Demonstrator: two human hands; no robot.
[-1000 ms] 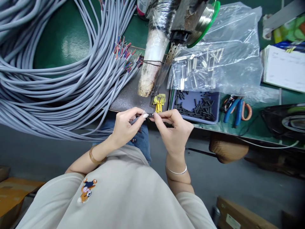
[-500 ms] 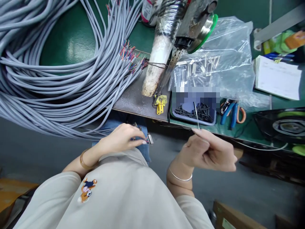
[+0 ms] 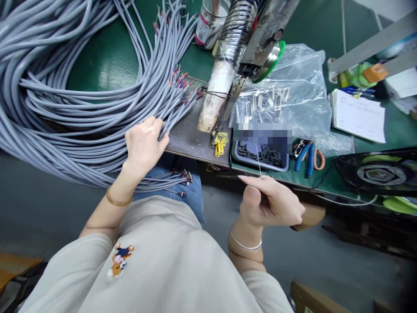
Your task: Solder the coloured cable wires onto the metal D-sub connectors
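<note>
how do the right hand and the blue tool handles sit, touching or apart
Apart: the head view shows the right hand below the blue tool handles, with a strip of green tabletop visible between them.

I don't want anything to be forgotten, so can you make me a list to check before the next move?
1. Left hand at the grey cables: ok.
2. Left hand gripping just one cable: cannot tell, its fingers hide that.
3. Thin rod held in the right hand: ok.
4. Coloured wires lined up neatly: not ok, they fan out.
5. Whole tray showing: not ok, blurry squares cover its back part.
6. Pliers put down: ok, on the table beside the tray.
</note>
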